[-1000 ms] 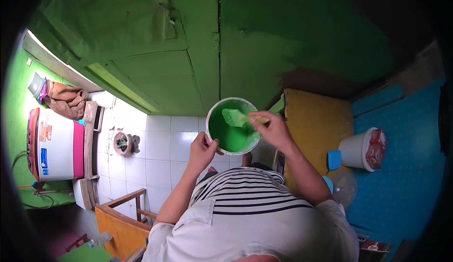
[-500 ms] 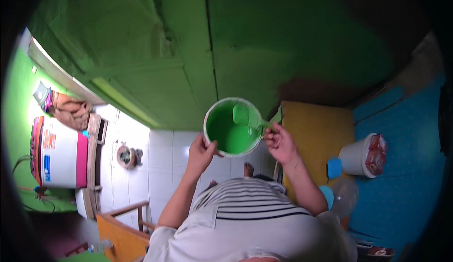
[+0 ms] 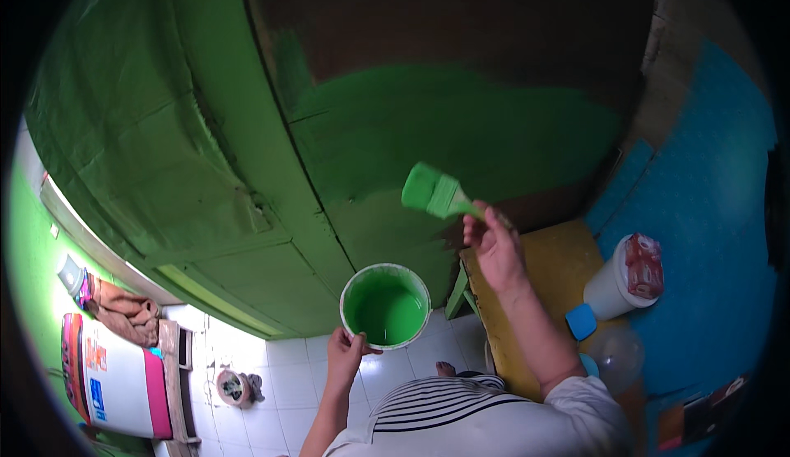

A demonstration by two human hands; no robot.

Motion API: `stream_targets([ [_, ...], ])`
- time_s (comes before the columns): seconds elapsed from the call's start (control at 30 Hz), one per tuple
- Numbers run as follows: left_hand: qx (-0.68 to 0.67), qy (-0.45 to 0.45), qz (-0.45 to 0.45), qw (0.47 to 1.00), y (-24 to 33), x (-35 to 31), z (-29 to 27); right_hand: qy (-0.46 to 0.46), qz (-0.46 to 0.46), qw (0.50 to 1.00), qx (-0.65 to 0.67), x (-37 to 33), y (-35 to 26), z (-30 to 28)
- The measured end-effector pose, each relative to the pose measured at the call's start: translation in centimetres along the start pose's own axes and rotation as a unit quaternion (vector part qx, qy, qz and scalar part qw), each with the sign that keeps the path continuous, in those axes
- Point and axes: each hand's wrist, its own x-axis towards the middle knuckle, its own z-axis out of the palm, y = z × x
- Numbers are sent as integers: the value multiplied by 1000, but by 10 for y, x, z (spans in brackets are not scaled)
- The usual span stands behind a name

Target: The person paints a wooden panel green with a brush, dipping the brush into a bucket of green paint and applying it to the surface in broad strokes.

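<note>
The right hand (image 3: 494, 247) is closed around the handle of a flat paintbrush with bristles loaded in bright green paint (image 3: 434, 192), raised toward the far surface. The left hand (image 3: 346, 350) grips the near rim of a round white plastic bucket half full of green paint (image 3: 385, 305), held level below and to the left of the brush.

Just beyond the brush is a dark brown wooden door panel (image 3: 461, 29), its lower part already covered by a wet green patch (image 3: 461, 128); the brush tip sits at the near edge of that patch. To do this well, the loaded bristles should probably land on the bare brown beside the wet edge and be drawn out in long, even strokes, with the bucket kept under the brush to catch drips.

To the right stands a yellow wooden bench (image 3: 559, 268), and further right a white lidded tub (image 3: 621, 280) against a blue wall (image 3: 708, 210). Near left, white floor tiles (image 3: 280, 375).
</note>
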Motion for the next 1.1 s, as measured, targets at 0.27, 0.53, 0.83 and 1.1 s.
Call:
stream_targets([
  [0.27,21,-6,-26,999,-19,2,-5,1,-353,903,-245,79,-84,34],
  [0.53,2,-16,-34,999,-27,6,0,86,-427,838,-329,139,-148,-30],
  [0.83,9,-16,-42,999,-33,6,2,225,-507,680,-479,162,-184,-70],
  [1.1,-2,-13,-59,998,-23,-3,7,11,-544,664,-513,96,-40,81],
])
